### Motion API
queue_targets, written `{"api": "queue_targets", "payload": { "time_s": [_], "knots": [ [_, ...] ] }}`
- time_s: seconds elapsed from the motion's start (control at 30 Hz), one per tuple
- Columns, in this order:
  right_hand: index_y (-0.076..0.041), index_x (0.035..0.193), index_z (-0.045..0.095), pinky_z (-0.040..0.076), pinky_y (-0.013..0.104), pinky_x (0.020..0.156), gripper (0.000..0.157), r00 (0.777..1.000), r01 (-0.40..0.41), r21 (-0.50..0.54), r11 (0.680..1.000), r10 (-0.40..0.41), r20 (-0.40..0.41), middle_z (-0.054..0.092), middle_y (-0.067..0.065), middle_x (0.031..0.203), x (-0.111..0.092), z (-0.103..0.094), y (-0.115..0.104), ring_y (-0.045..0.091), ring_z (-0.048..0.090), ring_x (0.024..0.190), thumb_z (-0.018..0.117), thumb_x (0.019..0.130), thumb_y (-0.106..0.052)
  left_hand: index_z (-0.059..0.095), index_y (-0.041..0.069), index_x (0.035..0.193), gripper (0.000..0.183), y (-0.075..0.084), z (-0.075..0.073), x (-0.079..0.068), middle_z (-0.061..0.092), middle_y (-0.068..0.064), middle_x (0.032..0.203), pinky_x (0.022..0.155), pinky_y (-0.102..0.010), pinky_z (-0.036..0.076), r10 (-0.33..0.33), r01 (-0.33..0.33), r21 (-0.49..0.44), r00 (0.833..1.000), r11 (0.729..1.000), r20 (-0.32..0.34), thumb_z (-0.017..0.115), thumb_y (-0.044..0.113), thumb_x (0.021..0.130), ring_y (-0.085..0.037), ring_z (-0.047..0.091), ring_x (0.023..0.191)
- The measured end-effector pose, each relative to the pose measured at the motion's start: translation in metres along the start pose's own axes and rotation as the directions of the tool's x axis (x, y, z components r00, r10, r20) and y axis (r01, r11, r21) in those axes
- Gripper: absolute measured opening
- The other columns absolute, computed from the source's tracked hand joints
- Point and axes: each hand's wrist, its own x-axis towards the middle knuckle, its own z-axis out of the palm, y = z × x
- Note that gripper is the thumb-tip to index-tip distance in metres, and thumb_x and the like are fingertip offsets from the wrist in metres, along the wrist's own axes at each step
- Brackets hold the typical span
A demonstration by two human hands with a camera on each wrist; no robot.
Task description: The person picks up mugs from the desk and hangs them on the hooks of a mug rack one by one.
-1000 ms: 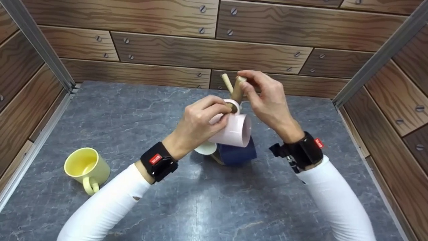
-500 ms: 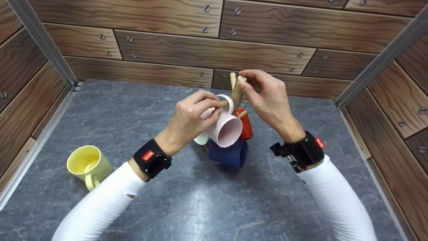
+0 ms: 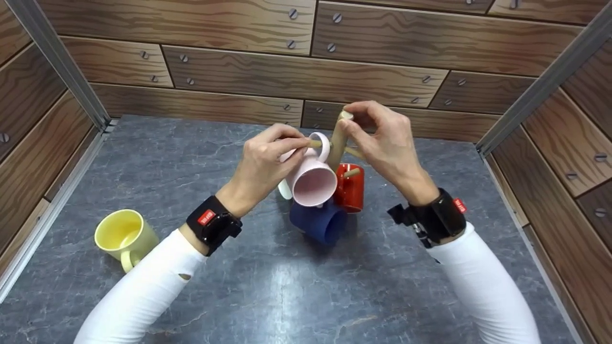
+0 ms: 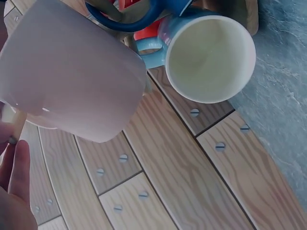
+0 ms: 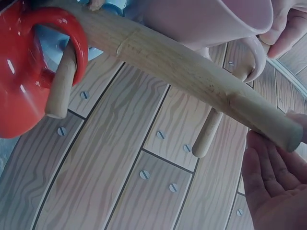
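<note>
A wooden mug tree (image 3: pixel 337 145) stands on the table, its post and pegs carrying several mugs. My left hand (image 3: pixel 267 157) pinches the end of one peg, on which a pink mug (image 3: pixel 308 167) hangs by its handle. With thumb and fingertips, my right hand (image 3: pixel 385 141) holds the top of the post. Lower down hang a red mug (image 3: pixel 353 193) and a dark blue mug (image 3: pixel 311 220). A light blue mug (image 4: pixel 211 60) with a white inside shows in the left wrist view. Another bare peg (image 5: pixel 208 134) sticks out beneath the post in the right wrist view.
A yellow mug (image 3: pixel 126 236) stands upright on the grey marbled table (image 3: pixel 229 296) at the left, close to my left sleeve. Wood-patterned walls (image 3: pixel 248 69) enclose the back and both sides.
The mug tree has turned clockwise as seen from above. My left hand moved left with the peg, the pink mug's mouth swung frontward, and the red mug came into view. My right hand stayed at the top.
</note>
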Motion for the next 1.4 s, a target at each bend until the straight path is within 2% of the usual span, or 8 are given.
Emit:
{"api": "queue_targets", "payload": {
  "time_s": [0.07, 0.3, 0.5, 0.63, 0.8, 0.97, 1.1, 1.4],
  "knots": [
    [0.001, 0.114, 0.074, 0.055, 0.021, 0.075, 0.023, 1.000, -0.005, -0.004, 1.000, 0.005, 0.009, 0.076, 0.009, 0.101, 0.000, -0.001, -0.001, 0.015, 0.071, 0.084, 0.076, 0.096, -0.012, 0.082, 0.001, 0.099, 0.011, -0.001, 0.000, 0.001, 0.072, -0.010, 0.097, 0.082, -0.026, 0.060, -0.012, 0.012, 0.000, 1.000, 1.000, -0.004, 0.081, 0.001, 0.088, -0.021, 0.072, 0.091],
    [0.000, 0.118, 0.075, 0.059, 0.027, 0.080, 0.025, 0.999, 0.006, 0.002, 1.000, -0.006, 0.037, 0.074, 0.010, 0.105, -0.001, -0.004, -0.001, 0.014, 0.070, 0.089, 0.075, 0.096, -0.010, 0.082, 0.001, 0.099, 0.012, -0.007, 0.001, 0.005, 0.074, -0.010, 0.097, 0.082, -0.027, 0.059, -0.042, 0.042, 0.003, 0.999, 0.999, -0.012, 0.081, 0.000, 0.087, -0.022, 0.073, 0.091],
    [0.000, 0.118, 0.075, 0.060, 0.031, 0.080, 0.026, 0.999, 0.020, -0.031, 0.999, -0.019, 0.036, 0.075, 0.010, 0.106, -0.001, -0.005, -0.001, 0.015, 0.071, 0.090, 0.077, 0.095, -0.012, 0.082, 0.001, 0.097, 0.010, -0.012, 0.002, 0.010, 0.075, -0.010, 0.098, 0.085, -0.025, 0.059, -0.076, 0.076, 0.001, 0.997, 0.997, -0.011, 0.081, 0.000, 0.087, -0.023, 0.074, 0.092],
    [-0.001, 0.117, 0.076, 0.059, 0.031, 0.079, 0.026, 0.999, 0.037, -0.061, 0.997, -0.034, 0.041, 0.075, 0.009, 0.106, -0.001, -0.006, 0.000, 0.015, 0.070, 0.090, 0.076, 0.096, -0.015, 0.082, 0.001, 0.096, 0.009, -0.015, 0.002, 0.014, 0.075, -0.010, 0.095, 0.082, -0.024, 0.059, -0.093, 0.093, 0.010, 0.996, 0.996, -0.011, 0.081, 0.001, 0.087, -0.022, 0.074, 0.089],
    [0.000, 0.116, 0.076, 0.059, 0.033, 0.077, 0.024, 0.998, 0.055, -0.066, 0.996, -0.053, 0.029, 0.075, 0.010, 0.104, -0.002, -0.007, 0.000, 0.016, 0.070, 0.089, 0.076, 0.096, -0.014, 0.082, 0.001, 0.096, 0.008, -0.017, 0.003, 0.019, 0.076, -0.009, 0.095, 0.081, -0.022, 0.059, -0.119, 0.119, 0.021, 0.993, 0.993, 0.013, 0.081, 0.004, 0.089, -0.020, 0.074, 0.088],
    [0.000, 0.114, 0.076, 0.059, 0.028, 0.078, 0.023, 0.998, 0.060, -0.061, 0.996, -0.059, 0.020, 0.074, 0.011, 0.103, -0.001, -0.006, 0.001, 0.017, 0.071, 0.088, 0.075, 0.096, -0.014, 0.082, 0.002, 0.096, 0.007, -0.019, 0.005, 0.022, 0.077, -0.010, 0.095, 0.083, -0.024, 0.059, -0.143, 0.143, 0.031, 0.989, 0.989, 0.027, 0.080, 0.003, 0.089, -0.022, 0.075, 0.089],
    [0.001, 0.112, 0.075, 0.060, 0.028, 0.076, 0.022, 0.999, 0.043, -0.046, 0.998, -0.043, 0.004, 0.074, 0.011, 0.101, -0.001, -0.004, 0.001, 0.016, 0.071, 0.086, 0.078, 0.094, -0.013, 0.082, 0.002, 0.096, 0.007, -0.022, 0.007, 0.026, 0.077, -0.010, 0.094, 0.083, -0.024, 0.060, -0.151, 0.148, 0.055, 0.988, 0.987, 0.042, 0.079, 0.004, 0.090, -0.023, 0.075, 0.088],
    [0.001, 0.108, 0.075, 0.057, 0.019, 0.073, 0.023, 1.000, 0.024, -0.039, 0.999, -0.024, -0.009, 0.074, 0.011, 0.099, 0.000, -0.002, 0.001, 0.016, 0.071, 0.084, 0.080, 0.093, -0.014, 0.082, 0.003, 0.095, 0.007, -0.023, 0.007, 0.033, 0.077, -0.010, 0.093, 0.082, -0.026, 0.060, -0.147, 0.140, 0.092, 0.986, 0.986, 0.076, 0.079, 0.005, 0.090, -0.024, 0.075, 0.087]
  ]
}}
